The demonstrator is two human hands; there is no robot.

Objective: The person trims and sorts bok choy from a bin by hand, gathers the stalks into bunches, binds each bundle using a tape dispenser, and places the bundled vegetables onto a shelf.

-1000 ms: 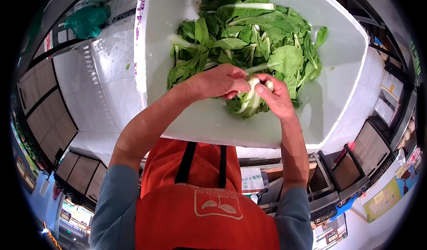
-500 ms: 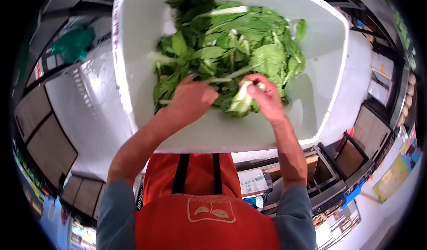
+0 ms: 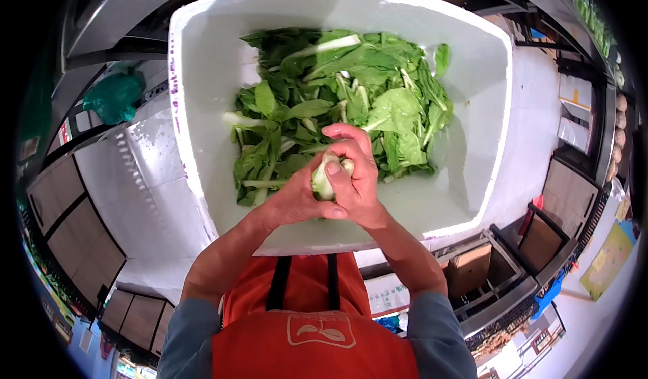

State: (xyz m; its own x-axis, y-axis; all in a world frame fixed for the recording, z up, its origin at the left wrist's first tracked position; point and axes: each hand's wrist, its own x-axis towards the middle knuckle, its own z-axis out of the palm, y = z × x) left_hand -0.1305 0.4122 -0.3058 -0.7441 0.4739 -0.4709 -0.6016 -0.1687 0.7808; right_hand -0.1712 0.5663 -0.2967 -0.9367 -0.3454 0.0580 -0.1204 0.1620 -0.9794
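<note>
Between my two hands is a leafy green vegetable (image 3: 322, 182) with a pale, thick stem end, its leaves mostly hidden by the fingers. My left hand (image 3: 297, 193) is closed around it from the left. From the right, my right hand (image 3: 354, 176) grips the same pale end, thumb pressed on top. Both hands are over the near part of a white foam box (image 3: 479, 129). Beyond them, inside the box, lies a heap of loose green leaves (image 3: 398, 119) with whitish stalks.
A teal plastic bag (image 3: 113, 97) lies at the far left. Brown round items (image 3: 620, 119) line a shelf at the right edge. Dark-framed crates (image 3: 472, 271) stand at the lower right, beside the red apron (image 3: 310, 352). Pale floor tiles (image 3: 145, 176) show on the left.
My left hand has moved right from the leaf pile to join my right hand. The right hand has shifted left with the vegetable, and both now close around it.
</note>
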